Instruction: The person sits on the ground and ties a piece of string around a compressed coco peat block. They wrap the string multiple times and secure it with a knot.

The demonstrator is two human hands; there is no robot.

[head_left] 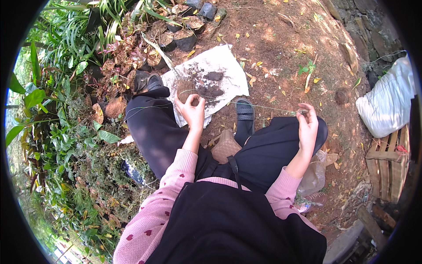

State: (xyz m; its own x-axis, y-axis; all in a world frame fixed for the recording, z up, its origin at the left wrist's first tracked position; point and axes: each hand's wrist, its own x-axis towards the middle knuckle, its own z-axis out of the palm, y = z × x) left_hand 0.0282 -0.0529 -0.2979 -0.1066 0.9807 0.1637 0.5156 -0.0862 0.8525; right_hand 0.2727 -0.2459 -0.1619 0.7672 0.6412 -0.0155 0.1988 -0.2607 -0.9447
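Observation:
A thin green string [257,106] stretches between my two hands. My left hand [193,112] pinches it between thumb and forefinger, close to a brown fibre-wrapped ball [185,88]. Strands of the string cross the ball, and a long pale-green leaf [160,52] rises from it. My left fingers partly cover the ball, so I cannot tell whether they touch it. Above my right knee, my right hand [307,122] grips the string's other stretch at the fingertips. Beneath the ball lies a white sack sheet [230,71] with clumps of dark soil [213,91].
Potted plants in black bags [185,39] and dense foliage [66,132] line the left side. A brown fibre clump [115,108] lies there. To the right are another fibre ball [341,96], a full white sack [385,99] and a wooden crate [389,161]. A woven seat [226,147] shows between my legs.

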